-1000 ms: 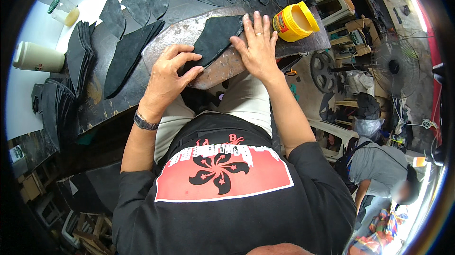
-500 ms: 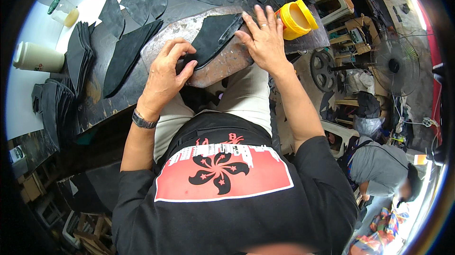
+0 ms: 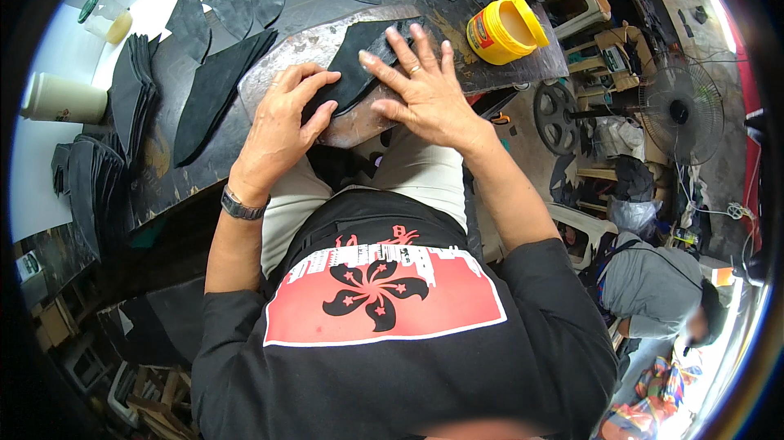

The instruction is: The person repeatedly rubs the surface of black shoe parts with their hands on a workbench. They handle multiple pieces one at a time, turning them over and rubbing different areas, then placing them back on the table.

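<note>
A curved black leather piece (image 3: 349,58) lies on a worn, stained board (image 3: 282,54) above my lap. At the piece's left end, my left hand (image 3: 287,117) has curled fingers and thumb closed about its edge; the fingertips' exact contact is partly hidden. My right hand (image 3: 429,93) is spread out, its fingers lying across the right part of the piece and covering some of it. A yellow open-mouthed tub (image 3: 492,34) with tan contents stands to the right of that hand.
More black cut pieces (image 3: 216,97) lie along the dark table (image 3: 167,178), with stacks (image 3: 98,183) at the left. A white canister (image 3: 65,98) and a green-lidded jar (image 3: 106,19) stand at far left. Rightward are a fan (image 3: 679,111) and a person in grey (image 3: 653,285).
My right hand has moved left from beside the yellow tub onto the leather piece, fingers spreading over it. My left hand stays at the piece's left end, nearly unmoved.
</note>
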Available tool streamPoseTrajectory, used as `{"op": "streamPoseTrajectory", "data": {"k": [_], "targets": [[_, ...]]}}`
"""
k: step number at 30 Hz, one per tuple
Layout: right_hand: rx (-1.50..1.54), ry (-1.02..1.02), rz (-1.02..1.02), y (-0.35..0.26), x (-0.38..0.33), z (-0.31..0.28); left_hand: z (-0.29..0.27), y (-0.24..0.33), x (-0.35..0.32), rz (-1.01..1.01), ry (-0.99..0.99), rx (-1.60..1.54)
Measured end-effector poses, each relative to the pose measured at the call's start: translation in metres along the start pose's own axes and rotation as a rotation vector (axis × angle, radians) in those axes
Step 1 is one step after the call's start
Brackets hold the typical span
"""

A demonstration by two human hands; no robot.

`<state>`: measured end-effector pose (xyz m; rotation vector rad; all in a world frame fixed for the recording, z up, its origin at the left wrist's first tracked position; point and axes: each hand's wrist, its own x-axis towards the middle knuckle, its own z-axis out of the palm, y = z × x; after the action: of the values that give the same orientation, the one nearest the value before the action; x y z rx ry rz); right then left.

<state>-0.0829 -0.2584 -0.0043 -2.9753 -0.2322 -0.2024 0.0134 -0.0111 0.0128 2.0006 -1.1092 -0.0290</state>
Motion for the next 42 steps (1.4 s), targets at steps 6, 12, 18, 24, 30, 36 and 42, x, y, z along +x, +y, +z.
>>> {"op": "streamPoseTrajectory", "data": {"k": [6,12,18,24,30,36,42], "targets": [[0.676,0.070,0.044,0.013,0.008,-0.020,0.001,0.000,0.001,0.010,0.011,-0.003],[-0.091,0.101,0.269,0.009,0.033,0.006,0.002,-0.002,-0.001,0.023,0.020,0.015],[-0.122,0.123,0.165,-0.005,0.024,0.008,0.006,-0.005,-0.003,0.053,0.089,-0.010],[-0.369,0.024,0.194,0.008,0.032,-0.008,0.002,-0.005,-0.010,0.044,0.069,0.042],[-0.359,0.021,0.040,-0.004,0.040,-0.003,0.001,-0.004,-0.013,0.050,0.057,0.081],[-0.256,0.014,-0.043,0.001,0.054,0.001,0.002,-0.005,-0.012,0.080,0.102,0.060],[-0.100,-0.024,-0.072,-0.003,0.042,0.002,0.004,-0.005,-0.013,0.050,0.118,0.034]]}}
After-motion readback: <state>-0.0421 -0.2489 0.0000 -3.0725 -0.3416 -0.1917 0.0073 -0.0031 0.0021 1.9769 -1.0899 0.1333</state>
